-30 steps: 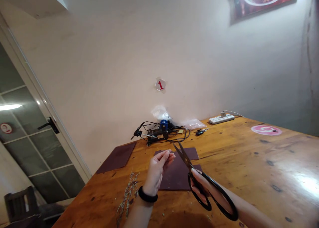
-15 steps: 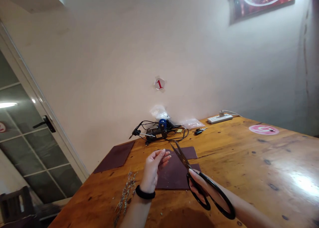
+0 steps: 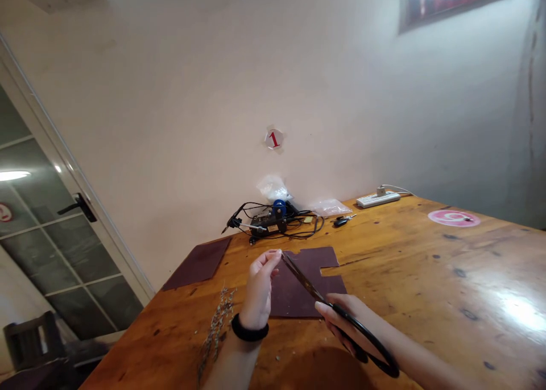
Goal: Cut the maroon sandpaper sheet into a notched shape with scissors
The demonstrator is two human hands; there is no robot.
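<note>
My right hand point(image 3: 352, 316) grips black-handled scissors point(image 3: 305, 279), their blades nearly closed and pointing up and left. The blade tips reach the fingertips of my left hand point(image 3: 261, 282), which is pinched; whatever it holds is too small to make out. A black band circles that wrist. Beneath both hands lies a dark maroon sheet point(image 3: 294, 299) with a notch cut in its right side. Left of my forearm, a bunch of thin dried sprigs point(image 3: 215, 322) rests on the wooden table point(image 3: 409, 276).
Against the wall stands a black device with cables point(image 3: 268, 224) and a blue spool. Near it are clear plastic bags point(image 3: 330, 207), a key point(image 3: 341, 222) and a power strip point(image 3: 377, 199). Another maroon sheet point(image 3: 198, 263) lies at the left edge. A pink round sticker point(image 3: 453, 218) is at right.
The scissors have swung left and their blades have come nearly together, the tips now at my left fingertips. The left hand's fingers have curled in more.
</note>
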